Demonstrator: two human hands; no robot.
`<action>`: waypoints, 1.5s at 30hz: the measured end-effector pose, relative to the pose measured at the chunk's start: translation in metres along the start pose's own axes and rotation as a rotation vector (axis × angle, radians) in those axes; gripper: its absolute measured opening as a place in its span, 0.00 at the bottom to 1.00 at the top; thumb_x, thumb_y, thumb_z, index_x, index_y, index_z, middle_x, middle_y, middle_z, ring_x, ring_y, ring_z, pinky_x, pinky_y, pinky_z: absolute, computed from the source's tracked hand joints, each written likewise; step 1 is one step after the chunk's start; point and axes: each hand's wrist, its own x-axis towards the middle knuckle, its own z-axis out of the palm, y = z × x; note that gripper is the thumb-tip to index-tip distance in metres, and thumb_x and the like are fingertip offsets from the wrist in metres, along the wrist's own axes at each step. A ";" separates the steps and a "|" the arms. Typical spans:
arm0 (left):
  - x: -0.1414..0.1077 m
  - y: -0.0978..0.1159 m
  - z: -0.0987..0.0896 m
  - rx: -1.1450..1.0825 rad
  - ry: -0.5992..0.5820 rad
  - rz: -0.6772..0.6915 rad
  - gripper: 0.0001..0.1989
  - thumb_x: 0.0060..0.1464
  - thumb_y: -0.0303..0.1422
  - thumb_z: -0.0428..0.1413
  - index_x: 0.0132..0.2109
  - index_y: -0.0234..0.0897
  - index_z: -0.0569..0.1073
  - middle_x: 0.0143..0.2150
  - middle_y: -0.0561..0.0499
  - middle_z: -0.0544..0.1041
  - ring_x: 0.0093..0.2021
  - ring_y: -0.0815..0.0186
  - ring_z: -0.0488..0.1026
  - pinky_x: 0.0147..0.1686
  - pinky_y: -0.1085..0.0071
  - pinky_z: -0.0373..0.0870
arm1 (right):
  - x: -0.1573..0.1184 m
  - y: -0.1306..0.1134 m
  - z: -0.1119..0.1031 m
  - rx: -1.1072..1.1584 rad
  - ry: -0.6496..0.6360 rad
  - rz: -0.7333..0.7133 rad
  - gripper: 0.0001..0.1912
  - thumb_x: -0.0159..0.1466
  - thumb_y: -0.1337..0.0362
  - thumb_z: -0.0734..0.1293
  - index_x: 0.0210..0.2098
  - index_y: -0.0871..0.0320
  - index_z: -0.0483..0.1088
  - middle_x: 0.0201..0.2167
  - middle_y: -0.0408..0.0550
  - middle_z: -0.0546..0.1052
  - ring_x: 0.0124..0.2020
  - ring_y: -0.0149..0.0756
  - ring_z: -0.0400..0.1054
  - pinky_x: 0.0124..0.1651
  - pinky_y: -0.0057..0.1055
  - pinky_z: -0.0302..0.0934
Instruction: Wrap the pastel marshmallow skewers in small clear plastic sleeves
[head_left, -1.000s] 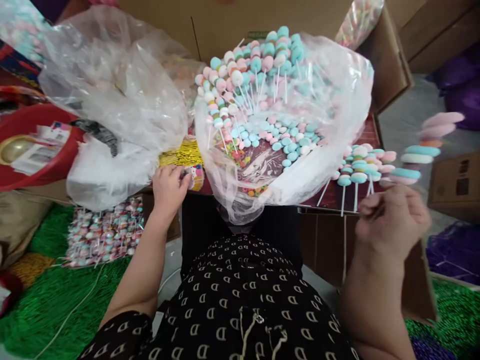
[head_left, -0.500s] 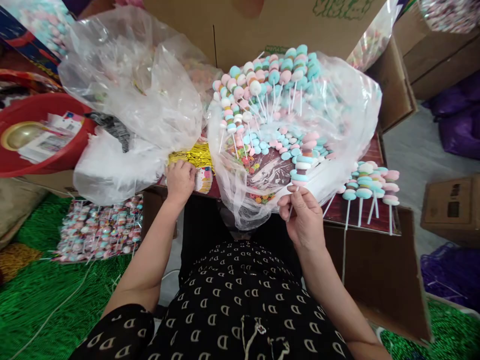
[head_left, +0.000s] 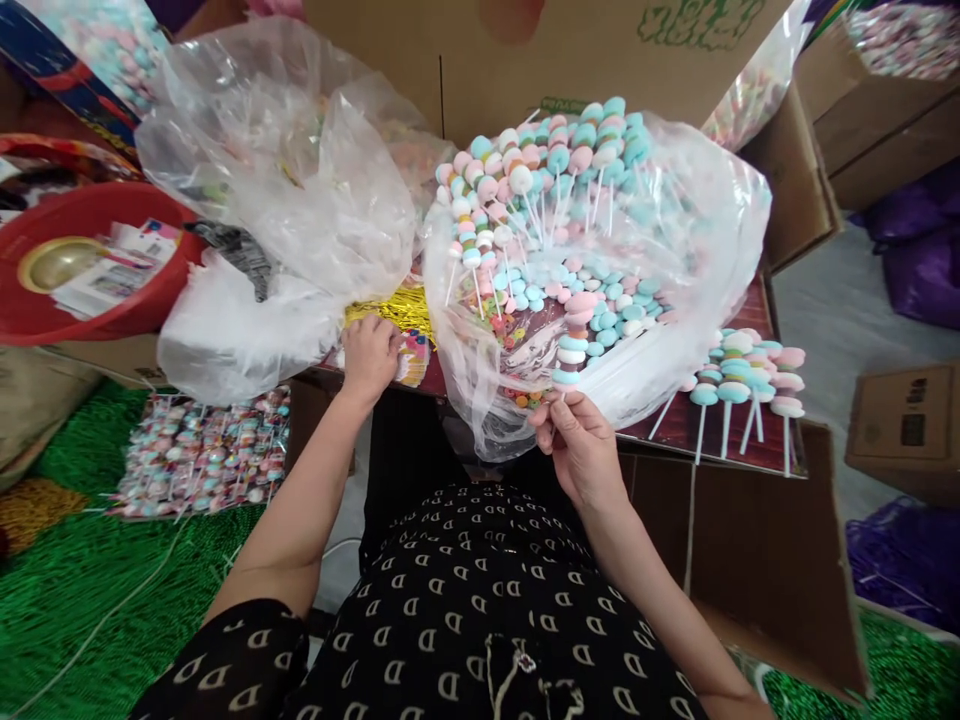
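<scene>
My right hand point(head_left: 574, 435) pinches the stick of a marshmallow skewer point(head_left: 574, 340), holding it upright with its pink, white and blue pieces above the fingers. Behind it, an open clear plastic bag point(head_left: 720, 200) holds more skewers point(head_left: 540, 160) and loose marshmallows point(head_left: 611, 310). Ring-shaped gummies point(head_left: 510, 330) lie at its left side. My left hand point(head_left: 369, 355) is closed, palm down, over the table edge; its fingertips are hidden. It rests beside gold twist ties point(head_left: 397, 308) and a stack of small printed packets point(head_left: 414, 358).
More skewers point(head_left: 739, 375) lie along the table's right edge. Left stand a crumpled plastic bag point(head_left: 277, 180) and a red basin point(head_left: 82, 315). Below are packed skewers point(head_left: 206, 445) on green strands point(head_left: 82, 580). A large cardboard box point(head_left: 480, 60) blocks the back.
My right hand has moved left with the skewer, nearer my left hand. The left hand stays by the packets. The whole view has shifted slightly.
</scene>
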 end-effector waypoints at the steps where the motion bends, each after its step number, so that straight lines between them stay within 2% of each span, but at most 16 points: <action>1: 0.001 -0.002 0.000 -0.043 0.040 0.007 0.08 0.62 0.33 0.55 0.34 0.39 0.74 0.43 0.40 0.77 0.50 0.47 0.72 0.53 0.52 0.65 | 0.000 -0.001 0.000 0.001 0.001 0.002 0.18 0.57 0.50 0.80 0.35 0.55 0.74 0.25 0.40 0.79 0.17 0.23 0.60 0.20 0.22 0.50; 4: -0.006 0.005 -0.008 -0.275 0.248 0.090 0.09 0.64 0.36 0.54 0.34 0.41 0.70 0.40 0.44 0.79 0.47 0.53 0.76 0.54 0.54 0.68 | 0.003 -0.007 0.000 0.013 0.022 0.011 0.19 0.54 0.52 0.81 0.32 0.55 0.72 0.23 0.38 0.76 0.15 0.20 0.52 0.18 0.22 0.42; 5: -0.012 0.013 -0.013 -0.367 0.336 0.139 0.09 0.66 0.38 0.54 0.36 0.41 0.70 0.42 0.45 0.80 0.48 0.55 0.77 0.56 0.54 0.68 | 0.004 -0.010 0.000 0.018 0.030 0.018 0.19 0.53 0.52 0.81 0.31 0.55 0.73 0.21 0.37 0.74 0.15 0.19 0.49 0.18 0.22 0.39; 7: -0.026 0.041 -0.026 -0.516 0.406 0.218 0.09 0.69 0.40 0.51 0.42 0.41 0.70 0.47 0.44 0.81 0.53 0.57 0.77 0.59 0.55 0.68 | 0.006 -0.016 0.004 0.019 0.032 0.043 0.19 0.51 0.53 0.81 0.34 0.56 0.74 0.20 0.35 0.71 0.15 0.19 0.45 0.18 0.23 0.36; 8: -0.035 0.058 -0.032 -0.571 0.391 0.236 0.10 0.70 0.40 0.51 0.43 0.41 0.70 0.48 0.44 0.82 0.53 0.58 0.78 0.58 0.56 0.69 | 0.007 -0.018 0.006 0.019 0.025 0.057 0.20 0.51 0.52 0.81 0.36 0.56 0.76 0.19 0.34 0.69 0.15 0.19 0.44 0.18 0.24 0.34; 11: -0.058 0.112 -0.040 -0.648 0.187 0.301 0.09 0.69 0.40 0.52 0.44 0.42 0.72 0.45 0.45 0.82 0.52 0.58 0.77 0.56 0.58 0.71 | 0.007 -0.019 0.016 0.016 -0.029 0.092 0.26 0.51 0.50 0.81 0.43 0.56 0.77 0.18 0.31 0.64 0.16 0.19 0.42 0.18 0.25 0.33; 15: -0.074 0.151 -0.033 -0.772 0.034 0.341 0.08 0.66 0.40 0.54 0.40 0.42 0.71 0.38 0.48 0.81 0.43 0.60 0.77 0.49 0.62 0.72 | 0.006 -0.014 0.019 -0.021 -0.033 0.100 0.23 0.50 0.47 0.81 0.34 0.57 0.75 0.15 0.30 0.58 0.16 0.20 0.42 0.19 0.25 0.35; 18: -0.075 0.154 -0.029 -0.881 -0.067 0.283 0.08 0.64 0.39 0.56 0.38 0.41 0.70 0.32 0.53 0.76 0.31 0.67 0.71 0.37 0.68 0.69 | 0.008 -0.014 0.012 -0.015 0.045 0.086 0.24 0.49 0.47 0.82 0.30 0.57 0.73 0.16 0.31 0.60 0.16 0.20 0.43 0.18 0.25 0.34; 22: -0.073 0.152 -0.032 -1.102 -0.240 0.197 0.09 0.64 0.39 0.58 0.39 0.41 0.69 0.28 0.57 0.69 0.27 0.70 0.64 0.31 0.71 0.62 | 0.011 -0.017 0.004 0.007 0.063 0.075 0.26 0.49 0.48 0.82 0.39 0.56 0.76 0.17 0.30 0.61 0.15 0.20 0.41 0.18 0.25 0.34; 25: -0.072 0.153 -0.034 -1.159 -0.295 0.201 0.10 0.61 0.39 0.61 0.39 0.40 0.70 0.30 0.56 0.70 0.30 0.70 0.67 0.33 0.72 0.64 | 0.012 -0.017 0.003 -0.029 0.011 0.074 0.24 0.49 0.46 0.82 0.33 0.57 0.75 0.15 0.30 0.59 0.16 0.20 0.41 0.19 0.26 0.35; 27: -0.072 0.151 -0.036 -1.160 -0.348 0.192 0.11 0.59 0.40 0.63 0.44 0.39 0.73 0.35 0.54 0.75 0.34 0.69 0.70 0.37 0.71 0.67 | 0.012 -0.016 0.002 -0.064 0.005 0.052 0.25 0.50 0.45 0.82 0.28 0.57 0.72 0.15 0.31 0.59 0.17 0.20 0.42 0.19 0.26 0.36; 30: -0.070 0.142 -0.040 -1.194 -0.520 0.127 0.20 0.57 0.42 0.65 0.53 0.39 0.76 0.44 0.49 0.81 0.41 0.65 0.76 0.44 0.69 0.72 | 0.012 -0.018 -0.001 -0.103 0.030 0.015 0.27 0.50 0.43 0.81 0.25 0.56 0.69 0.15 0.31 0.58 0.17 0.21 0.43 0.20 0.26 0.36; 33: -0.067 0.128 -0.041 -1.261 -0.675 0.053 0.23 0.54 0.46 0.68 0.51 0.38 0.80 0.47 0.46 0.83 0.44 0.61 0.78 0.45 0.66 0.74 | 0.012 -0.020 -0.006 -0.114 0.045 -0.003 0.29 0.49 0.41 0.81 0.25 0.55 0.67 0.14 0.30 0.56 0.17 0.21 0.43 0.20 0.26 0.36; 39: -0.067 0.116 -0.033 -1.331 -0.731 -0.034 0.28 0.51 0.49 0.69 0.54 0.39 0.81 0.35 0.48 0.81 0.30 0.68 0.72 0.32 0.71 0.70 | 0.012 -0.020 -0.013 -0.116 0.026 -0.005 0.29 0.50 0.40 0.80 0.25 0.55 0.66 0.15 0.31 0.56 0.17 0.21 0.42 0.20 0.26 0.35; 42: -0.071 0.116 -0.030 -1.323 -0.784 -0.073 0.25 0.49 0.51 0.69 0.45 0.36 0.82 0.29 0.51 0.77 0.25 0.70 0.66 0.27 0.72 0.65 | 0.011 -0.021 -0.016 -0.129 0.014 -0.017 0.26 0.51 0.44 0.81 0.25 0.55 0.67 0.16 0.31 0.58 0.18 0.22 0.42 0.21 0.26 0.36; 45: -0.073 0.119 -0.029 -1.319 -0.723 -0.096 0.20 0.47 0.48 0.71 0.36 0.37 0.78 0.27 0.55 0.73 0.25 0.71 0.64 0.26 0.73 0.62 | 0.011 -0.023 -0.018 -0.117 0.004 -0.009 0.24 0.50 0.47 0.81 0.29 0.55 0.70 0.17 0.32 0.62 0.17 0.21 0.42 0.20 0.26 0.35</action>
